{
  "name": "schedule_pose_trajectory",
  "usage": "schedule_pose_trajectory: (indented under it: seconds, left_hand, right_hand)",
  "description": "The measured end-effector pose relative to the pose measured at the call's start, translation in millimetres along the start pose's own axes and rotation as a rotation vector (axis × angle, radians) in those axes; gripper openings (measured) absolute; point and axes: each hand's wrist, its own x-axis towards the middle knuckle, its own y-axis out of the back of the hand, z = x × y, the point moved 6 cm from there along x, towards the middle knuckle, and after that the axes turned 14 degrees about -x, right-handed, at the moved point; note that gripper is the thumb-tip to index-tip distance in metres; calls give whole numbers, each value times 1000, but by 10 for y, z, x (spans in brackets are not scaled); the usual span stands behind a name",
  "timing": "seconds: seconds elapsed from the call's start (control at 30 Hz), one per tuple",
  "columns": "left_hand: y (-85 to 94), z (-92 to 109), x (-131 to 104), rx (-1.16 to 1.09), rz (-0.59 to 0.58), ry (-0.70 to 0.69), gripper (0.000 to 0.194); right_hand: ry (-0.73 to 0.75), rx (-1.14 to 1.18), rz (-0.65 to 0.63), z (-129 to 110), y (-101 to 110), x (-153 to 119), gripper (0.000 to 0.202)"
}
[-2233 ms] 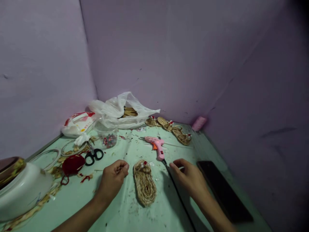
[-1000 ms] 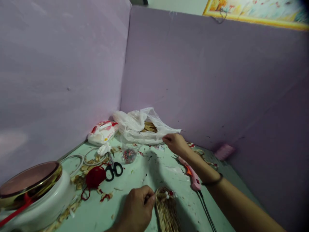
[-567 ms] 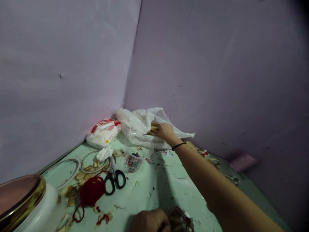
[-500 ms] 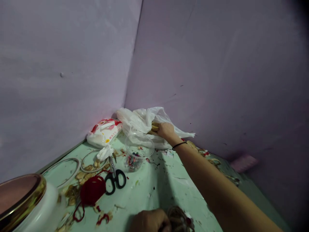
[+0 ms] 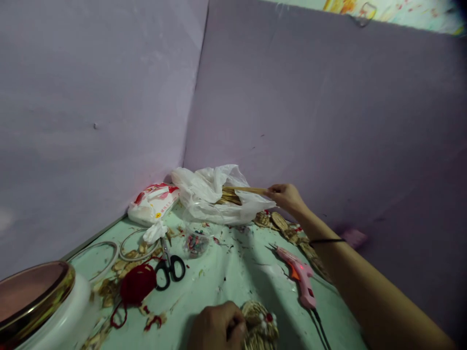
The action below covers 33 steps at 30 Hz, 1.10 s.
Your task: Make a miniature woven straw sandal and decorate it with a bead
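Note:
My right hand point(image 5: 288, 198) is closed in a pinch on the end of a flat golden straw stalk point(image 5: 251, 189). The stalk's other end is still inside a crumpled white plastic bag point(image 5: 199, 184), where a bundle of similar straw point(image 5: 229, 197) shows at the mouth. Near the front edge of the view, my left hand point(image 5: 219, 328) is curled around the side of a woven straw ornament point(image 5: 260, 325) with a red bead and small white beads on it. The ornament's lower part is cut off by the frame.
A pink glue gun point(image 5: 301, 274) with its light on lies beneath my right arm. Farther left are black-handled scissors point(image 5: 170, 270), red yarn point(image 5: 138, 284), a clear tub of beads point(image 5: 197, 243), metal hoops point(image 5: 115, 253), a tissue pack point(image 5: 153, 201) and a gold-rimmed white container point(image 5: 69, 291). Woven straw pieces point(image 5: 280, 221) line the wall.
My right hand has moved right, away from the bag, drawing a stalk partly out of the bundle. The glue gun and more of the straw ornament have come into view.

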Motion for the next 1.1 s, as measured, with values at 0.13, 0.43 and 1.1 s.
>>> schedule_pose_trajectory:
  seconds: [0.13, 0.43, 1.1]
  left_hand:
    - [62, 141, -50, 42, 57, -27, 31]
    - [-113, 517, -130, 461, 18, -143, 30]
    - [-419, 740, -370, 82, -277, 74, 28]
  right_hand:
    - [-134, 272, 28, 331, 455, -677, 40]
    - [-343, 889, -60, 651, 472, -2194, 32]
    - [-274, 1262, -833, 248, -450, -3080, 20]
